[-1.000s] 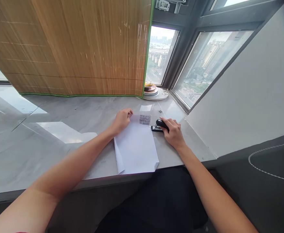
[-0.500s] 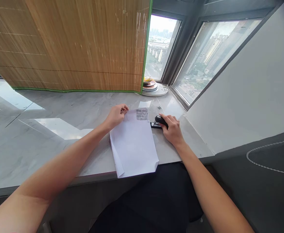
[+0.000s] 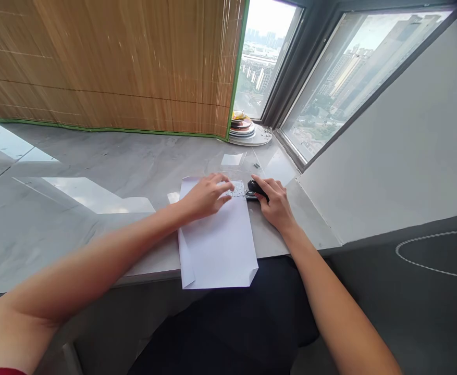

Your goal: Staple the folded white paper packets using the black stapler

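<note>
A white sheet of paper (image 3: 218, 250) lies on the grey marble-look sill, its lower end past the front edge. The lower corners are folded or curled. Close rows of small grey marks, which look like staples (image 3: 236, 189), cover its upper right part. Over the paper's upper half is my left hand (image 3: 208, 195), fingers apart and holding nothing, the fingertips beside these marks. My right hand (image 3: 274, 202) is wrapped round a black stapler (image 3: 256, 188), which stands at the paper's right edge. Whether paper lies between its jaws I cannot tell.
Behind the stapler lie small grey staple strips (image 3: 256, 165). A stack of plates (image 3: 244, 129) stands in the window corner. A bamboo blind (image 3: 114, 67) hangs along the back left. A white wall (image 3: 388, 135) bounds the right side.
My left hand has let go of the paper's upper left edge and moved right, over the sheet towards the grey marks. My right hand remains on the stapler. The camera view has shifted slightly.
</note>
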Motion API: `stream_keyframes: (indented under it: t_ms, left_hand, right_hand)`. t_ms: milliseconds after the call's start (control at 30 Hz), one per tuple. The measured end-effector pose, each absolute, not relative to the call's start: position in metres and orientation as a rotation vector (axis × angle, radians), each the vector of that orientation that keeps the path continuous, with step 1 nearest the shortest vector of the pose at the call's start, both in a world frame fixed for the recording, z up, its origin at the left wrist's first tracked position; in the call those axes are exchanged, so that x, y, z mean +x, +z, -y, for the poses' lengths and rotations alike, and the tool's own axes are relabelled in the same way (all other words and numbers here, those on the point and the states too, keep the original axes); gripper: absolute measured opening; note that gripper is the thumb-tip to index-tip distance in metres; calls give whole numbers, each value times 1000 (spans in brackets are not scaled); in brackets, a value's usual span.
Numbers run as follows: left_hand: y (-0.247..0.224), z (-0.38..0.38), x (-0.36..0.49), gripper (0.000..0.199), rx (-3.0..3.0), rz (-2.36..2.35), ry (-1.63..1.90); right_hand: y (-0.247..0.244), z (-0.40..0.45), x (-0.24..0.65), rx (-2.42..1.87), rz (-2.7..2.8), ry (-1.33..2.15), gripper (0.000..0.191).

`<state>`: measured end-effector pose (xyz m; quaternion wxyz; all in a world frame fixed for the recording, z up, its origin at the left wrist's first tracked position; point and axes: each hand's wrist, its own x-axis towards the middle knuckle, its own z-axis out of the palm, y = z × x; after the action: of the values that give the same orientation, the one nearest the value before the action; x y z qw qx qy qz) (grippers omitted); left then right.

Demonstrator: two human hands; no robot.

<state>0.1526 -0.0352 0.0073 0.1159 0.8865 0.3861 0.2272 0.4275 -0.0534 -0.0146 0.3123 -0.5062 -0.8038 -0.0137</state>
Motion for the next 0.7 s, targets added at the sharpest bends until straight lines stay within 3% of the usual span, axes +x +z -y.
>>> stream_keyframes:
  t_ms: [267,700]
  left_hand:
    - [-11,69,176,70,2769,-928,398]
    - [-8,66,180,77,2679,-1039,230]
  right_hand:
    - [-13,56,426,-1313,2118,-12,60]
    - [-12,63,419,-1404,2190,-149,65]
